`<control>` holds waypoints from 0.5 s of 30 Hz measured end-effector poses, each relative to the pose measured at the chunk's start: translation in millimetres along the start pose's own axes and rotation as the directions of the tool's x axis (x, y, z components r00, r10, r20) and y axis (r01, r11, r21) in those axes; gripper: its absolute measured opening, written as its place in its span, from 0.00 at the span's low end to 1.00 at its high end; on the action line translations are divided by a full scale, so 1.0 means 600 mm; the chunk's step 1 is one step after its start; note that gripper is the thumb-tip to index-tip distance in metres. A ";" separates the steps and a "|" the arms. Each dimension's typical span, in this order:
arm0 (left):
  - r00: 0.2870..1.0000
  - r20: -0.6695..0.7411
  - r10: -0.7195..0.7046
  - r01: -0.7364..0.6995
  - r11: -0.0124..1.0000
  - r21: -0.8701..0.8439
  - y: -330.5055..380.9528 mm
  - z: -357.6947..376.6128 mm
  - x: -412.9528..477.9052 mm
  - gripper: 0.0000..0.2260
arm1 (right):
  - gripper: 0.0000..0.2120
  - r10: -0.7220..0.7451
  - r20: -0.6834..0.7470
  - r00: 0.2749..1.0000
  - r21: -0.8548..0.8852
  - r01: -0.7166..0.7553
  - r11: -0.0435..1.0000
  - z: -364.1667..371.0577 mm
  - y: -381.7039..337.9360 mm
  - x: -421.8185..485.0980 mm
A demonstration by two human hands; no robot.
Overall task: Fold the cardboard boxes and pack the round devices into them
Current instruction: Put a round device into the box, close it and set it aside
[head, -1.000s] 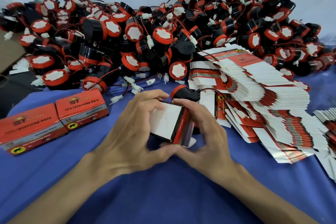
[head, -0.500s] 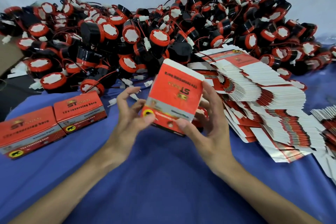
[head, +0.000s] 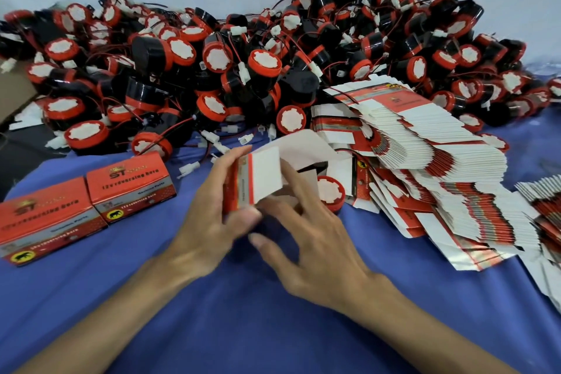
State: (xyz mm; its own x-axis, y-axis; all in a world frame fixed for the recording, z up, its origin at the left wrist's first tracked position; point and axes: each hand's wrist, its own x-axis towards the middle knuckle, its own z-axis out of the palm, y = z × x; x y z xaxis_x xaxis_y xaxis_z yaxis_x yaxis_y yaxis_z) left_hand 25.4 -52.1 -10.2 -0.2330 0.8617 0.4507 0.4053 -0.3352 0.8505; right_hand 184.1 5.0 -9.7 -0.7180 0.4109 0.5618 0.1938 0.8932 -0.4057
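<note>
**Box half-folded, flaps still open**

Blue cloth (head: 243, 322) up front. Left hand (head: 209, 222) pinches the half-folded box (head: 262, 174) between thumb and fingers, mid-table, with its white flaps open. Right hand (head: 312, 240) is spread out, index finger against the box. One round device (head: 329, 193) sits just right of it. Two closed boxes (head: 130, 188) lie on the left and the flat box stack (head: 431, 179) on the right. Huge pile of devices (head: 243, 70) at the back.

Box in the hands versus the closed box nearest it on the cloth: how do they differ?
The held box has its white flaps open; the closed box is shut. The held box is gripped by the left hand, tilted; the closed box lies flat on the blue cloth. Both are red printed card.
</note>
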 end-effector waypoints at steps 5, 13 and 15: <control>0.989 -0.150 -0.011 0.052 0.961 0.271 -0.009 -0.007 0.008 0.30 | 0.14 -0.115 -0.132 0.985 -0.044 0.110 0.993 -0.026 0.005 0.007; 0.898 -0.346 -0.271 0.404 0.820 0.406 -0.036 -0.024 0.019 0.27 | 0.32 0.435 0.030 0.900 -0.201 -0.420 0.885 -0.048 0.074 -0.005; 0.909 -0.353 -0.220 0.382 0.779 0.498 -0.038 -0.022 0.015 0.30 | 0.32 0.390 -0.147 0.909 -0.126 -0.408 0.904 -0.050 0.065 0.001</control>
State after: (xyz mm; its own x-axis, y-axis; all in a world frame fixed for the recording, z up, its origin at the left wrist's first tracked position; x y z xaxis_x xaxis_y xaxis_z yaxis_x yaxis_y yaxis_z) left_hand 2.4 -41.6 -22.2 -0.6130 0.7230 0.3186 0.6669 0.2574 0.6993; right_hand 211.4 45.6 -3.9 -0.4788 0.7485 0.4588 0.5527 0.6631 -0.5049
